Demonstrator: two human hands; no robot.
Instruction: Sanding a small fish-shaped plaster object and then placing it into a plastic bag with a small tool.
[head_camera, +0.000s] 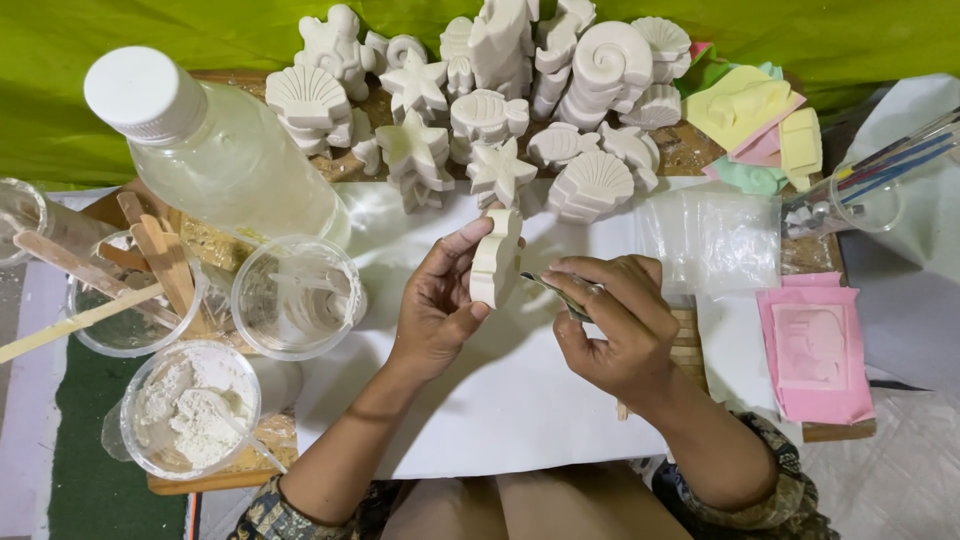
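A small white plaster cast (497, 257), flat-sided and standing on edge, is held above the middle of a white paper sheet (500, 400), pinched between the thumb and fingers of the left hand (440, 305), which are closed around its lower half. The right hand (615, 325) has its fingers clenched on a thin dark-bladed tool (550, 288) whose tip meets the cast's edge, so the trimming of this piece looks to be in progress, not finished; how much of the edge is already cleaned cannot be told. Just beyond the hands stands a crowd of finished-looking white plaster figures (490, 100), shells, starfish, fish and a large spiral snail shape, which suggests that casting is largely done. To the right lie a pink rubber mould (812, 350) with a sunken shape, clear plastic bags (712, 240), and yellow, pink and green moulds (750, 125) stacked near the back; a clear cup of paintbrushes (865, 190) sits unused at the edge, so painting appears yet to come. On the left are a clear plastic bottle with a white cap (215, 145), a clear cup of white powder (190, 405), an empty-looking clear cup (297, 297) and another cup holding wooden stirring sticks (130, 285).
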